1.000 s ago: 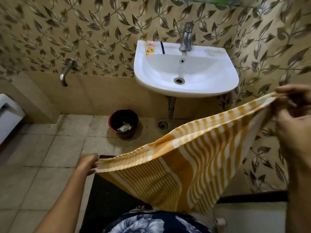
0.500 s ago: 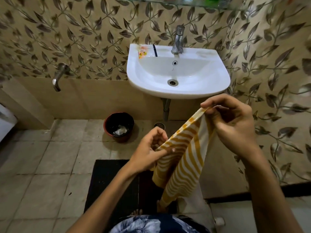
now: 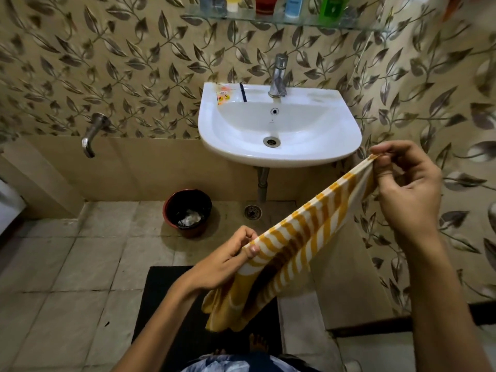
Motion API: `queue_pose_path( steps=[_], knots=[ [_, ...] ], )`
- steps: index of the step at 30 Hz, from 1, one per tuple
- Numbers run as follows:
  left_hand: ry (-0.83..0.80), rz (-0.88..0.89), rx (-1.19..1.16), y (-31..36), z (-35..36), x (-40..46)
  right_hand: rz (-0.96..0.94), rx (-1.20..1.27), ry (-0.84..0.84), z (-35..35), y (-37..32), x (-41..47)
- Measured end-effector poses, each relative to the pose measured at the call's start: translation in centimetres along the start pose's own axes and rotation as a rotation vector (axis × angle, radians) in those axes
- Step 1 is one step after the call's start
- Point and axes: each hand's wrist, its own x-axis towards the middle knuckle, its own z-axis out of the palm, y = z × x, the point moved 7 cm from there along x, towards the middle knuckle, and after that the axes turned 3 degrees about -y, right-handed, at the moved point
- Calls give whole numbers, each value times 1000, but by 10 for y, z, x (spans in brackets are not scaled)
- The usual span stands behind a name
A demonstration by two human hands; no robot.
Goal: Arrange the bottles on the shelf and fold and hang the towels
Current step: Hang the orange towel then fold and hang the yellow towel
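A yellow-and-white striped towel (image 3: pixel 292 245) is folded lengthwise and stretched in the air in front of me. My left hand (image 3: pixel 230 257) pinches its lower end near the middle of the view. My right hand (image 3: pixel 405 189) pinches the upper end, higher and to the right, just below the sink's rim. The towel's loose part hangs below my left hand. At the top edge, several bottles (image 3: pixel 264 4) stand in a row on a glass shelf (image 3: pixel 281 21); only their lower parts show.
A white sink (image 3: pixel 279 130) with a chrome tap (image 3: pixel 277 76) hangs on the leaf-patterned wall. A dark bin (image 3: pixel 188 212) stands on the tiled floor, left of the floor drain. A black mat (image 3: pixel 166 304) lies under my feet. A wall spout (image 3: pixel 90 135) sticks out at left.
The towel was spread wide, then my hands came together and doubled it. Now they have drawn apart again, pulling the narrower folded towel taut. The view has tilted up to the shelf.
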Motion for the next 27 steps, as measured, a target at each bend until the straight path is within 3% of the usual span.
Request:
queue_pose_path(
  steps=[6, 8, 10, 13, 15, 22, 27],
  knots=[
    [171, 38, 166, 6, -11, 5, 170, -22, 47, -1, 28, -5],
    [232, 53, 227, 12, -10, 4, 208, -17, -49, 18, 27, -17],
    [246, 68, 298, 20, -6, 3, 253, -4, -336, 55, 22, -39],
    [202, 109, 326, 30, 3, 2, 226, -302, -872, 107, 22, -85],
    [197, 106, 317, 31, 5, -1, 177, -494, -1013, 121, 30, -98],
    [-33, 116, 235, 30, 21, -4, 174, -599, -1018, 110, 38, -89],
    [-45, 2, 244, 14, 17, -3, 192, -649, -888, 84, 37, -70]
  ],
)
